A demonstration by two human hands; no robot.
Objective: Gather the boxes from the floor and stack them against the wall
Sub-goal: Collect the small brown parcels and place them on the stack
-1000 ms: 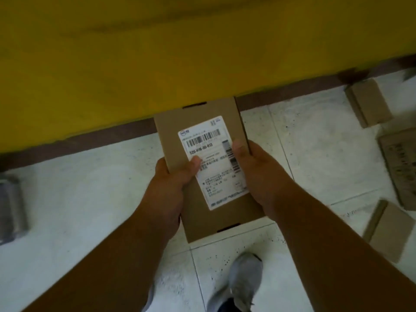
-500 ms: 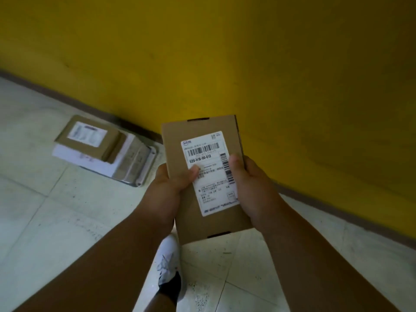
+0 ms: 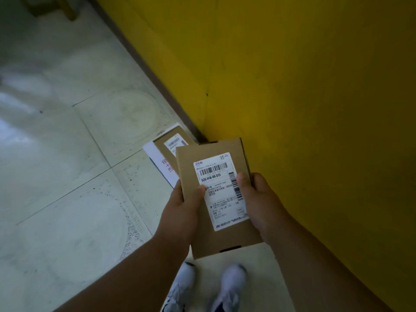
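Note:
I hold a flat brown cardboard box point(image 3: 191, 163) with a white barcode label at chest height, label up. My left hand point(image 3: 180, 212) grips its left edge with the thumb on the label. My right hand point(image 3: 258, 199) grips its right edge, thumb on the label too. Beyond it, on the floor in the corner of the yellow wall point(image 3: 304, 97), lies a small stack: a brown labelled box point(image 3: 168, 140) on a wider white box point(image 3: 162, 165). The held box hides part of that stack.
The floor point(image 3: 67, 176) is pale tile with a dark skirting strip point(image 3: 144, 64) along the wall. My two white shoes point(image 3: 186, 282) stand below the box. A dim yellowish piece of furniture point(image 3: 51, 7) sits at the far top left.
The view has swung left and I have stepped closer; the stack by the wall has gone from left of the box to just behind it. Both hands keep the same grip.

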